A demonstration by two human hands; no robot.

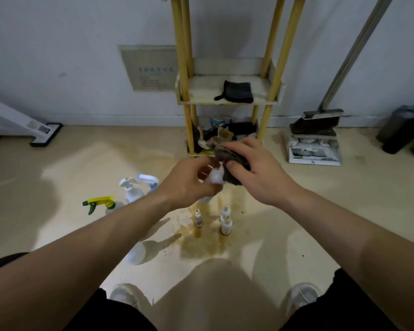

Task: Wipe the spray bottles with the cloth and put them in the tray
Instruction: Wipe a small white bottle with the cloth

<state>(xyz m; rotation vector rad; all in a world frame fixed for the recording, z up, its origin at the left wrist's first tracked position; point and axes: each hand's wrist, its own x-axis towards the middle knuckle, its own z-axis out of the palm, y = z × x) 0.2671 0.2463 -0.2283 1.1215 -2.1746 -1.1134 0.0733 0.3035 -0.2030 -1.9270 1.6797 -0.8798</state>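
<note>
Pale floor (69, 163) and a white wall (58, 44) fill my feed, and the work sits mid-frame at the two hands. The left hand (189, 185) grasps a white bottle (214, 179), its fingers (201, 164) curled round the upper body, and the bottle's lower end pokes out beneath the palm. The right hand (256, 170) holds a dark grey cloth (230, 158) bunched over the bottle's top. Its fingers are clenched on the cloth and the thumb presses it against the bottle.

Just below the fingers I see three small bottles (225, 220) standing upright in a brown spill (201, 247) on the floor. Down and to the left of the fingers stands a yellow-and-green sprayer (101, 203), with two white sprayers (132, 191) close together beside it. Nearer the camera a blurred pale bottle (139, 254) seems to lie on its side.

Beyond the fingers a yellow-posted rack (227, 102) stands against the wall. A black cloth (237, 91) lies on its middle shelf and a heap of rags (225, 134) on the lowest one. Well to the right of the fingers, a dustpan and broom (313, 130) lean on the wall.
</note>
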